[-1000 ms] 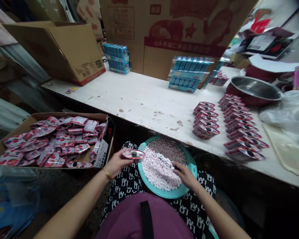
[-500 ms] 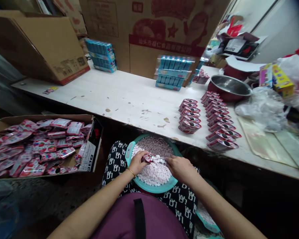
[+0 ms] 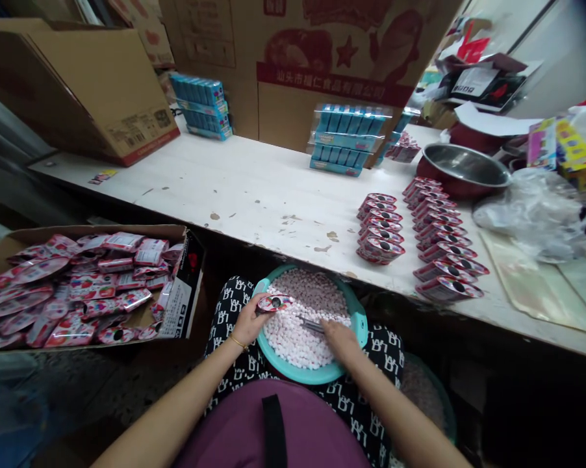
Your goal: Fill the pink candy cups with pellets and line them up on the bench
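A turquoise basin (image 3: 303, 375) rests on the lap, filled with small pale pink and white candies (image 3: 293, 344). Over its left rim, my left hand (image 3: 247, 324) is closed around a small red-and-white candy packet (image 3: 275, 303), whose oval top with a dark round hole faces up. My right hand (image 3: 340, 339) is closed on a slim metal scoop (image 3: 311, 324) at the basin's right side. The scoop lies low at the candies, and its front part shows grey metal. The fingers of my right hand partly hide its handle.
On the white table (image 3: 254, 208) stand rows of upright red packets (image 3: 446, 289), blue boxed packs (image 3: 344, 140) and a metal bowl (image 3: 463, 169). An open carton (image 3: 195, 286) of red packets is at left. Large cardboard boxes (image 3: 322, 91) line the back. Another basin (image 3: 444, 396) sits lower right.
The scoop, heaped with candies by the packet's mouth before, is now lower and further right. My left hand has drawn the packet slightly left and tilted its top up. The view has shifted slightly.
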Demonstrator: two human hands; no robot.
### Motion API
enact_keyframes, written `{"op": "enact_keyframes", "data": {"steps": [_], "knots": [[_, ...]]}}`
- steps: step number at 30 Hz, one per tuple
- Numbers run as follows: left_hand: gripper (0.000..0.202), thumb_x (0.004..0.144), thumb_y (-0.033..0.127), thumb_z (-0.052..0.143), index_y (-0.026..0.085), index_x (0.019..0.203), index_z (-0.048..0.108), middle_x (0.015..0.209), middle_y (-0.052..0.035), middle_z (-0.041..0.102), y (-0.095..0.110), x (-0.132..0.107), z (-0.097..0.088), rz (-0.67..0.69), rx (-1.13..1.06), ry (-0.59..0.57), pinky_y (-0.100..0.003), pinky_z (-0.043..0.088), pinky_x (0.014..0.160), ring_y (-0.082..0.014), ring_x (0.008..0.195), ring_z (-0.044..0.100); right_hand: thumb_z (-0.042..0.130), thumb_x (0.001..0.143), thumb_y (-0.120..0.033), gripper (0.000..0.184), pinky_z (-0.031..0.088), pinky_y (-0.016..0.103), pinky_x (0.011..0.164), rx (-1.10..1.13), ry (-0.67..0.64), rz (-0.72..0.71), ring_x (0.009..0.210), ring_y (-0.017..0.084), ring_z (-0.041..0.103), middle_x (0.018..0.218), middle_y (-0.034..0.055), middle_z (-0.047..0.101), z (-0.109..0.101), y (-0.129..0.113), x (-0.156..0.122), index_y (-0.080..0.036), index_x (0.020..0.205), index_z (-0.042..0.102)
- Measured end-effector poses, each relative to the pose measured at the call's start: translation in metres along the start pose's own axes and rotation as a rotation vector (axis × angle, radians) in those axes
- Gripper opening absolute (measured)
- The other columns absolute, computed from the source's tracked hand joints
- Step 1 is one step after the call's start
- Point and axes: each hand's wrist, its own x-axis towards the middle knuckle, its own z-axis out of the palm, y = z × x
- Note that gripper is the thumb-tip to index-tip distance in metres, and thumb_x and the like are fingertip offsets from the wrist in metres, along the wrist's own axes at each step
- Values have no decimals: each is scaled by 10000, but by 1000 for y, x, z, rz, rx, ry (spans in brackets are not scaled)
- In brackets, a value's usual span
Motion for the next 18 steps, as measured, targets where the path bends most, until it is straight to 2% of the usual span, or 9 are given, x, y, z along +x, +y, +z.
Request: {"op": "enact_keyframes", "data": {"steps": [2,4,6,8,10,13,16,18], "knots": [[411,678,326,645,163,1035,523,1000,-56,612,0,-1,-4,-13,15,44,-324,425,878,-179,925,572,399,811,-125,358,382,302,835,90,-1,-32,1010,203,532,1096,103,581,32,-18,21,-184,1152,490],[430,668,352,650,159,1028,519,990,-52,618,1,-3,-7,-27,3,76,-320,430,871,-174,917,575,416,810,-145,399,359,273,886,190,16,-58,1081,178,492,1191,79,537,50,-31,35,-199,1204,445],[440,661,357,652,160,1029,512,989,-49,622,4,-4,-11,-47,-9,106,-319,435,864,-171,909,579,427,801,-148,395,365,247,882,283,23,-75,1063,159,504,1179,60,549,55,-33,39,-200,1192,450],[437,658,357,655,163,1022,512,987,-44,623,7,-4,-17,-63,12,141,-317,433,863,-168,906,579,441,793,-163,358,393,238,838,358,22,-92,989,149,543,1096,38,593,50,-24,34,-209,1146,475],[426,660,356,655,166,1015,514,975,-36,623,9,-5,-22,-72,56,162,-311,432,858,-166,898,579,452,790,-194,324,412,239,796,411,27,-108,934,148,561,1036,23,612,38,-11,22,-219,1111,486],[389,680,325,636,174,1017,515,959,-28,619,6,-6,-22,-39,110,134,-304,436,836,-165,884,577,454,795,-253,296,420,263,772,508,68,-147,894,163,563,990,32,614,6,4,0,-211,1085,493],[343,696,265,610,178,1017,528,977,-41,611,3,-6,-10,28,156,68,-306,433,832,-173,900,570,447,805,-278,292,414,286,785,521,116,-204,892,177,559,981,46,614,-35,4,-21,-204,1081,509],[333,700,236,597,175,1022,537,997,-55,607,4,-6,2,59,184,29,-315,429,842,-182,915,567,442,815,-270,292,401,287,814,407,123,-222,938,182,552,1022,58,611,-61,-4,-31,-204,1088,524]]}}
